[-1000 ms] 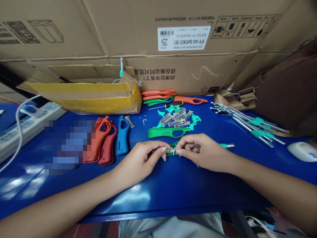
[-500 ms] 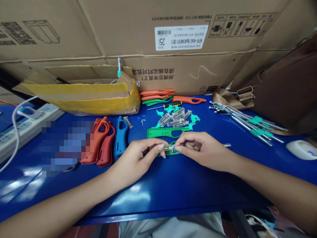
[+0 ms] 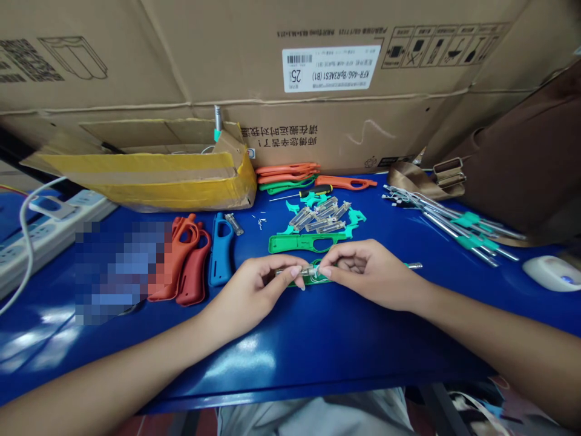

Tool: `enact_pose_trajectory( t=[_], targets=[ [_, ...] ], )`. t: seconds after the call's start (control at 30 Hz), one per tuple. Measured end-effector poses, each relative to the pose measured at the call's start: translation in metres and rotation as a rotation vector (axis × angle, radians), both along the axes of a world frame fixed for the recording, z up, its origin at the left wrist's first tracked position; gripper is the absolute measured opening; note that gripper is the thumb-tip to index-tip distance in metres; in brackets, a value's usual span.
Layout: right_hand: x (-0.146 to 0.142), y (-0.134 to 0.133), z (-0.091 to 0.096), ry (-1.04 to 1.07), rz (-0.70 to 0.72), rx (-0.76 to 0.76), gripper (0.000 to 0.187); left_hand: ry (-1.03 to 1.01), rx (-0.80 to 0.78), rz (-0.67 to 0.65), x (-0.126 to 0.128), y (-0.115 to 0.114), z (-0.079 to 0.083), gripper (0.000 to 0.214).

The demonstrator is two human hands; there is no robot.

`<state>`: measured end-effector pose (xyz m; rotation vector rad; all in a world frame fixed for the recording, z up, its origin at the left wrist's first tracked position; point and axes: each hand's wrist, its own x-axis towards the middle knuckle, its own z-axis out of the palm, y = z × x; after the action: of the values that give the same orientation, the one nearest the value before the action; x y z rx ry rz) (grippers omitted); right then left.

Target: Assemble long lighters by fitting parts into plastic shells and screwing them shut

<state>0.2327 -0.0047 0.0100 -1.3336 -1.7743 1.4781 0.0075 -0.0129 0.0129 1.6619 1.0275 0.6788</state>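
My left hand (image 3: 267, 281) pinches a small clear lighter fuel tank (image 3: 305, 270) between thumb and fingers. At the tank's right end, the thumb and forefinger of my right hand (image 3: 358, 266) are closed on a small part or thin white wire; exactly what they grip is hidden. Beneath both hands lies a green lighter shell half (image 3: 324, 280), with white wire in it and a metal lighter tube (image 3: 414, 265) sticking out at its right. Just beyond is another green shell half (image 3: 290, 243), lying open side up. Several clear tanks (image 3: 324, 217) and teal triggers (image 3: 357, 217) are piled behind it.
Orange shells (image 3: 290, 172) and a screwdriver (image 3: 315, 191) lie at the back. Red and blue shells (image 3: 221, 251) are on the left, near a power strip (image 3: 86, 209) and a yellow-taped box (image 3: 149, 181). Metal tubes (image 3: 454, 224) and a white mouse (image 3: 551, 274) are at right.
Both hands keep almost the same pose over the green shell half. The view has shifted very slightly; no part has visibly been let go or taken up.
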Motion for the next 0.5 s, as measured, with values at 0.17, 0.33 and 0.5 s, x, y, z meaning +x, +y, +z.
enact_pose_trajectory(
  t=[0.17,0.33,0.5],
  targets=[
    [0.0008,-0.0006,0.0016,0.018,0.008,-0.008,0.030,-0.018,-0.007,0.002,-0.0004,-0.0017,-0.0018,0.021],
    [0.0000,-0.0009,-0.0009,0.013,-0.021,-0.016,0.029,-0.022,0.024,0.014,0.0010,-0.0044,-0.0032,0.020],
    [0.0011,0.0002,-0.0003,0.026,-0.015,-0.001,0.028,-0.004,0.083,0.018,-0.0003,-0.0046,-0.0003,0.021]
  ],
)
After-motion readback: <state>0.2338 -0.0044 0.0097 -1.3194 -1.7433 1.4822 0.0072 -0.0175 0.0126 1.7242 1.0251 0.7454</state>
